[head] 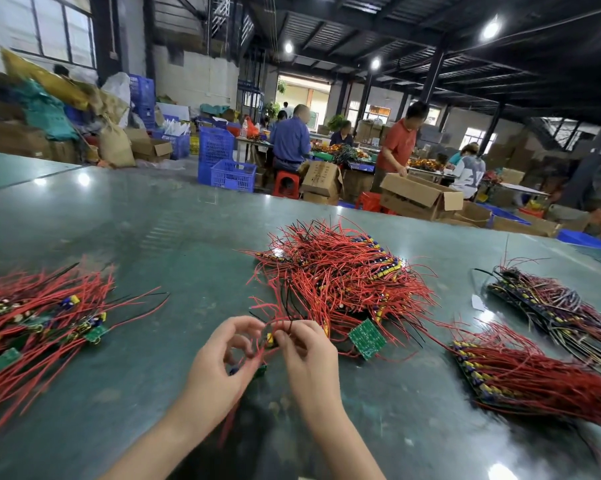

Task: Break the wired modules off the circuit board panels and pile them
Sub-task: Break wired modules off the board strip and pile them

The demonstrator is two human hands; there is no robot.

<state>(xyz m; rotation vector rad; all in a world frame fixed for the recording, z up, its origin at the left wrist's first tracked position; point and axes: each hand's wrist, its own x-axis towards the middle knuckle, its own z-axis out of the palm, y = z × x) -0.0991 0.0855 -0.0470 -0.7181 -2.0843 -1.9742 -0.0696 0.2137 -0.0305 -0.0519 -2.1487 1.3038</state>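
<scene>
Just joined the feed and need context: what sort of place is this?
Most likely a small electronics assembly workshop. Heaps of red-wired modules lie on a long green table, other workers sit at benches behind, and cartons and blue crates stand on the floor.

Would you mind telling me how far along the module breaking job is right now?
Done: a pile of separated modules lies at the left. In hand: the left hand and right hand pinch one wired module. Left: the tangled centre heap and two panel stacks at the right.
</scene>
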